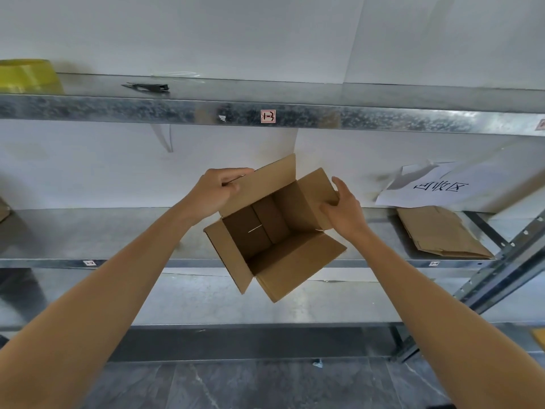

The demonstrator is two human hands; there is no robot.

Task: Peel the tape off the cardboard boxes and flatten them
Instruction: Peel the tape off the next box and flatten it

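Upper level of the grey galvanised metal shelf [118, 109], far left: one translucent yellow roll of plastic tape [28, 75], cut off by the frame edge. Next along, one thin black tool [147, 87] lying flat; I cannot tell what kind. On the front rail, near the centre: one small red-and-white square sticker [268, 116].

My left hand [218, 190]: fingers [236, 176] curled, pinching the edge of the box's far-left flap.

One open brown cardboard box [274, 231]: held in the air between my two hands, in front of the middle level of the shelf. It is tilted with its mouth towards me and all four top flaps spread outward. The bottom flaps are closed, meeting at a seam.

My right hand [345, 208]: thumb on top, fingers curled round the right-hand flap, gripping it.

Middle level, right: one white paper sheet with black characters [436, 187], leaning against the wall. Just in front of it, a stack of flattened brown cardboard [439, 231] lies flat, well apart from the held box.

Below: dark grey tiled floor [265, 385].
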